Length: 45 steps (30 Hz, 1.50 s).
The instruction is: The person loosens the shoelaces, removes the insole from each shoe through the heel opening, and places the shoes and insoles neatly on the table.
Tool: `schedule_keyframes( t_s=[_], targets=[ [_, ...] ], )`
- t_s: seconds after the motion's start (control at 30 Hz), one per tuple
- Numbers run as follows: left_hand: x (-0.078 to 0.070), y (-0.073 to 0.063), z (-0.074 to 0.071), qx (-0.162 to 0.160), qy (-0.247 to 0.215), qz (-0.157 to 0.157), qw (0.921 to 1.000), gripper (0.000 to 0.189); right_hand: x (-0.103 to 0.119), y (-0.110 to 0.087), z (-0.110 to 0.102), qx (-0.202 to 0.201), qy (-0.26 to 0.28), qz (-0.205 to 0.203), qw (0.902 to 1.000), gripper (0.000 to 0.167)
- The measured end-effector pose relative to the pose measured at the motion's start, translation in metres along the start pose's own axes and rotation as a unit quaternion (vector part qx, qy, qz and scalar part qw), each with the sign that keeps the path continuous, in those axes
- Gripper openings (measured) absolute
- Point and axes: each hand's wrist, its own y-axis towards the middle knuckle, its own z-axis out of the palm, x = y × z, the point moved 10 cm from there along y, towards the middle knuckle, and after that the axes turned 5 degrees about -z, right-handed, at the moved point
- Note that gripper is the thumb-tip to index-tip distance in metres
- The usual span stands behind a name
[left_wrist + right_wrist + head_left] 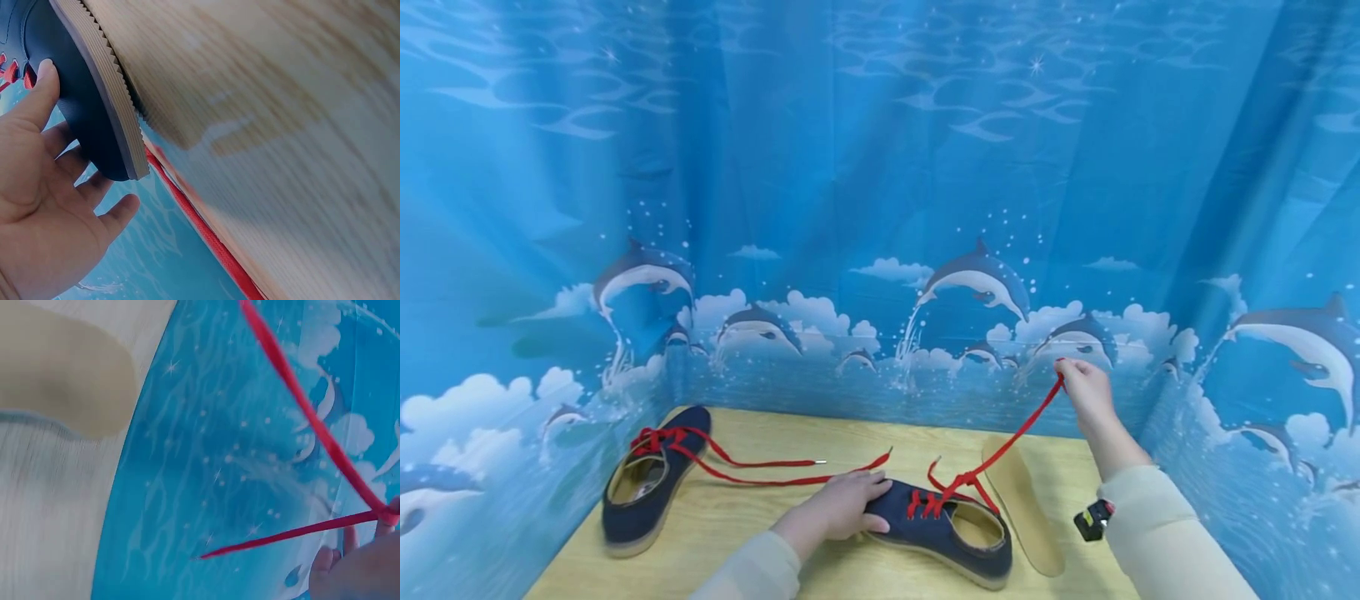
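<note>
A navy shoe (902, 510) with red laces lies at the front middle of the wooden table, its toe to the left. My left hand (848, 505) holds the toe, thumb on one side and fingers on the other; in the left wrist view the thumb (45, 87) presses near the lace holes. Raised at the right, my right hand (1086, 392) pinches a red shoelace (1024, 429), pulled taut up from the shoe. In the right wrist view the lace's loose end (275, 537) hangs out from the fingers. Another short lace tip stands up by the shoe.
A second navy shoe (647, 500) stands at the table's left, its two red laces (767, 481) stretched rightward towards my left hand. A tan insole (1026, 512) lies right of the held shoe. A blue dolphin-print curtain (880, 208) closes off the back and sides of the table (760, 525).
</note>
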Motion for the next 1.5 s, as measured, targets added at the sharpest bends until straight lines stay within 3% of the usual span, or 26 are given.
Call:
schedule_keyframes(
  t_s=[0.13, 0.27, 0.5, 0.6, 0.73, 0.93, 1.5],
  targets=[
    [0.000, -0.001, 0.000, 0.003, -0.001, 0.000, 1.0000, 0.070, 0.013, -0.008, 0.009, -0.012, -0.061, -0.043, 0.9971, 0.035],
    [-0.001, -0.001, -0.001, 0.006, 0.000, 0.002, 1.0000, 0.070, 0.017, -0.015, 0.029, 0.026, -0.111, -0.065, 0.9914, 0.026],
    [0.000, 0.000, 0.002, 0.014, -0.001, -0.001, 0.9999, 0.070, -0.004, -0.027, 0.068, 0.120, -0.185, -0.088, 0.9714, 0.023],
    [0.000, 0.000, 0.002, 0.018, -0.005, -0.005, 0.9998, 0.070, -0.015, -0.032, 0.073, 0.133, -0.225, -0.092, 0.9607, 0.023],
    [0.000, -0.001, 0.003, 0.019, -0.006, -0.006, 0.9998, 0.070, -0.020, -0.034, 0.072, 0.124, -0.257, -0.090, 0.9541, 0.025],
    [0.000, -0.001, 0.000, 0.005, -0.006, -0.005, 1.0000, 0.071, -0.017, -0.035, 0.066, 0.105, -0.267, -0.093, 0.9534, 0.026],
    [0.000, -0.002, -0.001, 0.003, -0.007, -0.010, 0.9999, 0.070, -0.010, -0.064, 0.080, 0.152, -0.256, -0.119, 0.9472, 0.019]
  ],
)
